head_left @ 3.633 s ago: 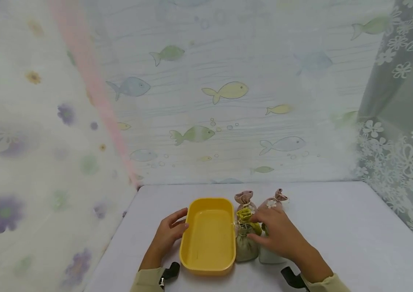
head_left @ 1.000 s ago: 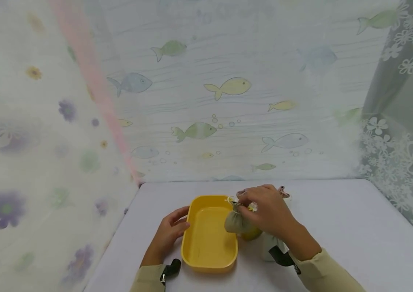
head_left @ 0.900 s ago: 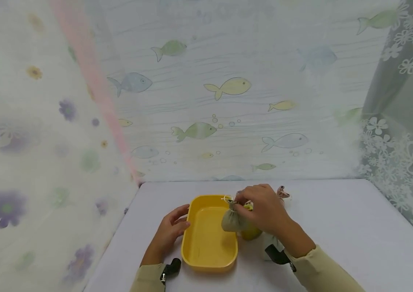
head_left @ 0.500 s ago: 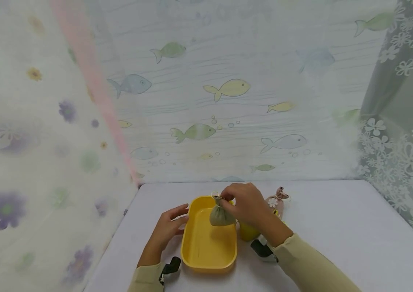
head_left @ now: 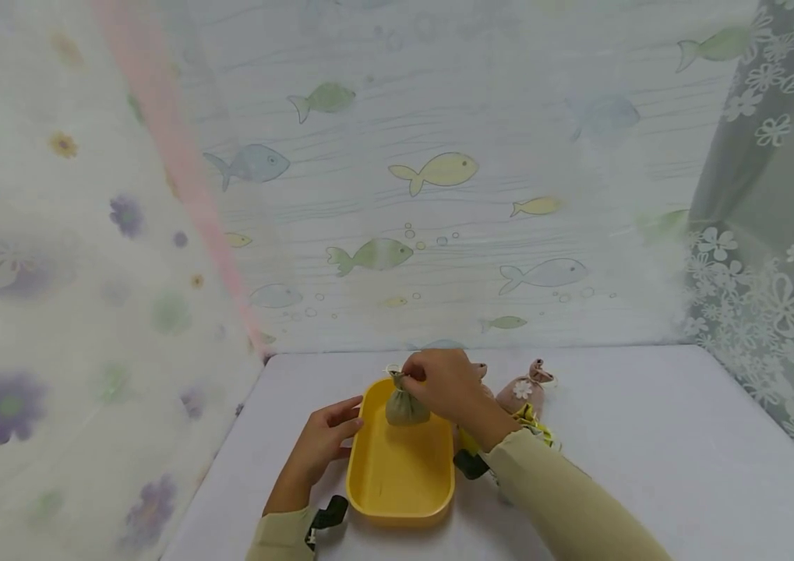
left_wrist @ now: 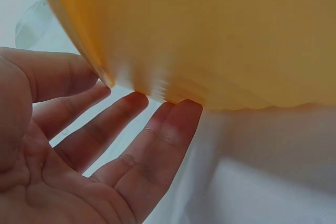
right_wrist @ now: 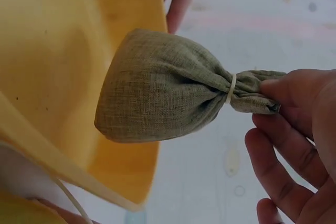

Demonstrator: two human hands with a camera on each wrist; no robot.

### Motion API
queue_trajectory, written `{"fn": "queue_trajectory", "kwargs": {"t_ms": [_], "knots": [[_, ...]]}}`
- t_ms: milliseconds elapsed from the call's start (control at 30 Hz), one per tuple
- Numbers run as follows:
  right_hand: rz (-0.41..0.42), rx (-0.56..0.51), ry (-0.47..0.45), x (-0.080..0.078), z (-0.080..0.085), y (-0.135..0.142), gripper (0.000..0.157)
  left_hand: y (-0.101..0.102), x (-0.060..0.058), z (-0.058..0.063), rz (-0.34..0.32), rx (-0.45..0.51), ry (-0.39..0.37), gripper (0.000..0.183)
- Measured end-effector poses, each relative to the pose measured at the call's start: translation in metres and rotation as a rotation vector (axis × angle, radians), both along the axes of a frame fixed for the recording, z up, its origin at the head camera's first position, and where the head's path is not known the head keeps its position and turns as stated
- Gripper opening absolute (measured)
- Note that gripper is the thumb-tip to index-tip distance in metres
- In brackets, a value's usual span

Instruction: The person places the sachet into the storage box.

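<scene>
Pinched by its gathered neck, a grey-green cloth pouch hangs from my right hand over the far part of a yellow tray. The right wrist view shows the pouch tied with a pale cord, its neck between thumb and fingers, with its plump bottom toward the tray's inside. My left hand is at the tray's left side. In the left wrist view, fairly straight fingertips touch the tray's outer wall, and the thumb lies at its edge.
Right of the tray stand a pink pouch with a white flower, another pink pouch, and a yellow pouch partly behind the right forearm. White cloth covers the table. A fish-print curtain hangs behind.
My right hand has taken the grey-green pouch from the group on the right, lifted it, and carried it left over the tray. The left hand has stayed at the tray's side.
</scene>
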State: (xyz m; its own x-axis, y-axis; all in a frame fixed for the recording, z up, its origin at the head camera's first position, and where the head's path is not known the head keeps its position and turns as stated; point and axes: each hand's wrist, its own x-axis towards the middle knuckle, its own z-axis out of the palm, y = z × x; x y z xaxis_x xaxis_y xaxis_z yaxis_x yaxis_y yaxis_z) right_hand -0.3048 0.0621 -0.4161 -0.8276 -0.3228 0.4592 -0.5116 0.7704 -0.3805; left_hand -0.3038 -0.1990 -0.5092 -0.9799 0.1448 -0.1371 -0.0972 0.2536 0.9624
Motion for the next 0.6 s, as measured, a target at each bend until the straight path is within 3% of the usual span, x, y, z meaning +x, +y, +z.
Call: {"fn": "queue_trajectory", "kwargs": {"t_ms": [233, 600], "knots": [[-0.008, -0.089, -0.162, -0.011, -0.015, -0.011, 0.008, 0.000, 0.002, 0.001, 0.010, 0.008, -0.020, 0.052], [-0.037, -0.192, -0.264, -0.016, -0.032, -0.019, 0.009, 0.000, 0.001, 0.003, 0.000, 0.005, -0.011, 0.051]]}}
